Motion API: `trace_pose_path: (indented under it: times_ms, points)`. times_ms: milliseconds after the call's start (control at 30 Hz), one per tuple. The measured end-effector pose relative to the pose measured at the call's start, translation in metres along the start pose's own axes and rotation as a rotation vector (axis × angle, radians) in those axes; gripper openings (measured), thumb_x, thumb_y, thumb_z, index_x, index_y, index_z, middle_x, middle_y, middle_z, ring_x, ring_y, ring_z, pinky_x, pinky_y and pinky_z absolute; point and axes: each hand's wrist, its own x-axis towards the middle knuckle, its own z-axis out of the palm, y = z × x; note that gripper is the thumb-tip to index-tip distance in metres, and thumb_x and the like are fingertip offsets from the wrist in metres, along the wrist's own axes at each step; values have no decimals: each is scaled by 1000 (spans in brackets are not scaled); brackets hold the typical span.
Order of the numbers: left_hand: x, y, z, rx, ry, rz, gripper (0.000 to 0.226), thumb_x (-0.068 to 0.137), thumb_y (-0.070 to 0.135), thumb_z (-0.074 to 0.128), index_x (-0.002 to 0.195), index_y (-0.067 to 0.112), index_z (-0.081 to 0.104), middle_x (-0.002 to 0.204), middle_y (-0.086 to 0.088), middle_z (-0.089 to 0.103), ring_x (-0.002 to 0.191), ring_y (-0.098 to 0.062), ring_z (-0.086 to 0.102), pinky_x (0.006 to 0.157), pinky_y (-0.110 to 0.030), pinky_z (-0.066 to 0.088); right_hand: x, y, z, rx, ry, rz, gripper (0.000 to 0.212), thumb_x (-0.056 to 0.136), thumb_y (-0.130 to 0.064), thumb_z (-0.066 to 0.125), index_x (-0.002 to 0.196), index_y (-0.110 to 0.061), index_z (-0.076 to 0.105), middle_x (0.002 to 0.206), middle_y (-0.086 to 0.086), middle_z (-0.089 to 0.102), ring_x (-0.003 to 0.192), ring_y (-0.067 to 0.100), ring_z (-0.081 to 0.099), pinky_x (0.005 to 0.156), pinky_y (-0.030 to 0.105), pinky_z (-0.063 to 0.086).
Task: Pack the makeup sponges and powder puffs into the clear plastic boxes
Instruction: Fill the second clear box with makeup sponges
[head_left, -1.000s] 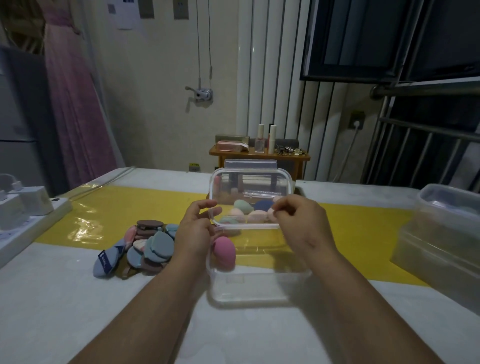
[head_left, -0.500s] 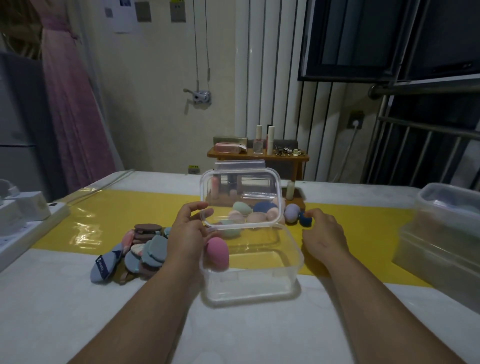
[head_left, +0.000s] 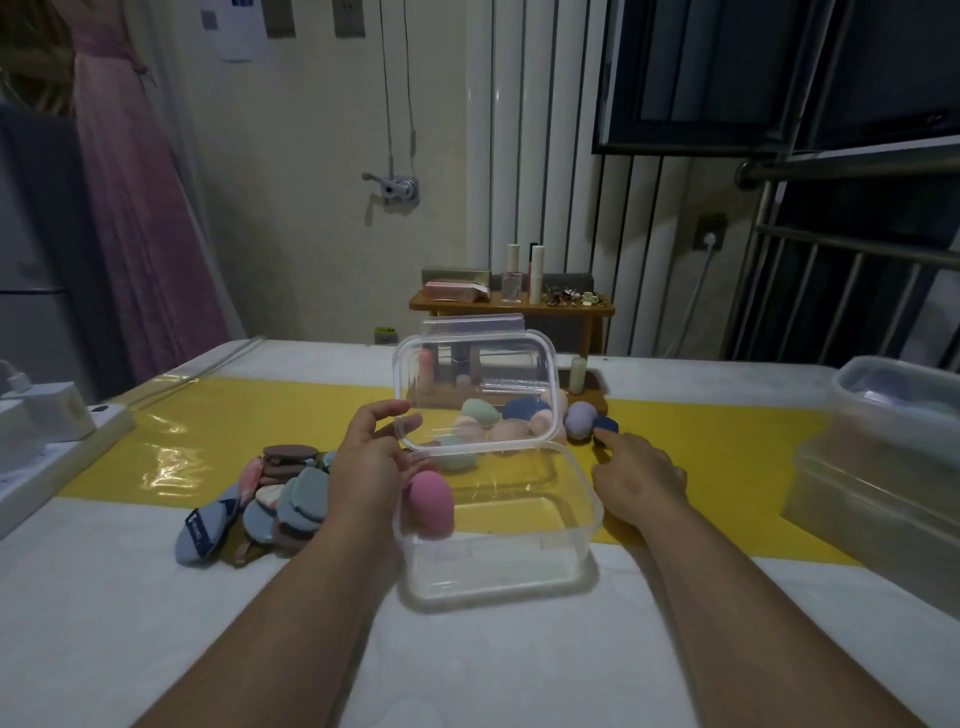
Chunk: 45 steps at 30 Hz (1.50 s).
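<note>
Left grip (head_left: 371, 462) pinches lid (head_left: 475, 395) by its left edge; right grip (head_left: 636, 475), loose-fingered, touches blue sponge (head_left: 607, 425)

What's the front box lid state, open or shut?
Open. The lid stands upright off the far rim of the box, the left hand holding its left edge; the box mouth is uncovered.
</note>
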Motion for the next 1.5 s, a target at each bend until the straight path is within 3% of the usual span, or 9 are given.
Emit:
trace_pose_path:
  times_ms: [300,467,567,633,700,800,933,1133,1500]
  points:
    - [-1,1,0,5,6,-13,62,72,-22,25,96,21,63,117,-11,61,106,-43,61,73,-38,52,3,-9,-3,-89,20,48,49,97,-23,33,143,-36,40,140,1,50,126,30,43,101,42,36]
    - [0,1,1,13,2,-14,62,72,-22,25,99,19,63,117,-10,61,100,-40,63,71,-37,54,5,-3,1,145,141,76,52,96,-15,42,142,-38,48,142,1,52,125,31,49,102,41,37]
    - [2,-1,1,13,11,-11,62,71,-21,26,99,19,64,116,-9,62,106,-42,61,72,-39,55,7,1,-3,360,345,55,37,94,-16,53,126,-31,65,132,3,60,114,30,56,89,37,48]
    - [2,0,1,12,14,-15,62,71,-21,26,99,20,64,117,-9,61,105,-42,62,72,-39,55,2,-1,-9,437,452,-10,18,92,-17,59,106,-21,70,115,7,64,98,27,56,72,31,41]
    - [1,0,2,21,16,-16,62,71,-20,27,100,20,64,117,-9,61,104,-41,62,73,-40,55,-7,-7,-18,482,513,-90,4,90,-19,63,88,-18,65,100,8,61,85,23,50,63,30,32]
    - [0,0,2,13,17,-3,61,71,-21,25,97,19,64,118,-13,61,97,-37,60,69,-37,54,-26,-24,-31,548,557,-232,12,88,-18,64,79,-21,56,89,3,57,79,21,52,59,30,33]
    - [-3,1,2,15,10,1,60,73,-21,25,96,19,64,114,-10,62,87,-31,61,66,-35,53,-53,-54,-44,659,262,-436,22,85,-15,65,77,-27,48,80,0,57,69,17,52,56,31,41]
    - [2,-1,-1,40,-1,21,61,71,-21,25,95,20,64,117,-13,61,89,-36,61,74,-42,51,-68,-77,-36,309,-72,-508,18,79,-23,68,84,-34,55,96,-6,65,92,19,57,72,30,50]
    - [5,-5,-3,54,4,23,59,74,-18,29,98,23,66,115,-10,63,93,-37,61,70,-40,53,-71,-91,-28,73,-124,-528,21,86,-21,68,105,-31,64,107,-1,61,92,18,57,76,32,53]
